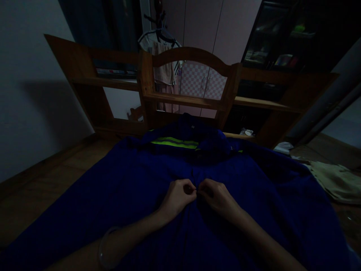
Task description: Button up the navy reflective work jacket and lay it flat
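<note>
A dark blue work jacket (135,188) with a yellow-green reflective stripe (175,143) near its collar lies spread flat on a wooden surface in dim light. My left hand (177,197) and my right hand (216,195) meet at the jacket's centre front, knuckles nearly touching. Both have fingers curled, pinching the fabric edge along the front opening. A clear bangle (104,248) sits on my left wrist.
A wooden headboard with shelves (194,75) stands just behind the jacket. Clothes hang on a hanger (162,49) beyond it. A beige cloth (335,180) lies at the right. Bare wooden surface (42,188) shows at the left.
</note>
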Motion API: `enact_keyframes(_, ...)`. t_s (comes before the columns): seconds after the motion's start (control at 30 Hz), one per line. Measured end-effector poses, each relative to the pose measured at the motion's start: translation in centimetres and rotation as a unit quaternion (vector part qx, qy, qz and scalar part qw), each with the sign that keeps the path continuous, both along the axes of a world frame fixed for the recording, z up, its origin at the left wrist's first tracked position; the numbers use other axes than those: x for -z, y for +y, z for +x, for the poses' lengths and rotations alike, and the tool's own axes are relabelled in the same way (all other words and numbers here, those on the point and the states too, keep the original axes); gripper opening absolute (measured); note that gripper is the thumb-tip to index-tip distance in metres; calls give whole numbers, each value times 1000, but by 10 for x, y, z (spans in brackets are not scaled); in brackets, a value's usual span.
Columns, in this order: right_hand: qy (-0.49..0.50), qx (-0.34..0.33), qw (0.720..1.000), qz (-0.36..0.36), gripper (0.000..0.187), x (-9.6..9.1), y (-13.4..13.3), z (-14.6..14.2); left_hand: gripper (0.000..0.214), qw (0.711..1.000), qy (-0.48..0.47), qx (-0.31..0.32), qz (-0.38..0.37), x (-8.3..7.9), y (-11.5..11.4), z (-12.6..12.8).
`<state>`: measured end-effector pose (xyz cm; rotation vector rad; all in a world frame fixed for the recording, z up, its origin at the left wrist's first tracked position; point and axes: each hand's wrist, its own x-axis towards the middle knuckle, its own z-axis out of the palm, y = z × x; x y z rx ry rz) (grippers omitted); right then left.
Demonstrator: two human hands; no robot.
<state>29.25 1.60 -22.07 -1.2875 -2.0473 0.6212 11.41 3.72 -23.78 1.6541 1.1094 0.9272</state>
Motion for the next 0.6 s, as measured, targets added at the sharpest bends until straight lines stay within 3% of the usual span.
enact_keyframes(0.1,3,14,1000,10,7,-2,-4,-2,12,999,28,10,32,-6,-4,2)
enact_keyframes(0.27,30,23,999,20,7,-2,-6,-4,20,997,71,6,21,-11,-4,-1)
enact_keyframes(0.47,44,10,996,76,8,-3,-6,-4,28,991,-13,100,-87,-16,3,-5)
enact_keyframes(0.6,68,12,996,55,7,-7,-7,-3,23,989,-50,102,-95,-9,5,-3)
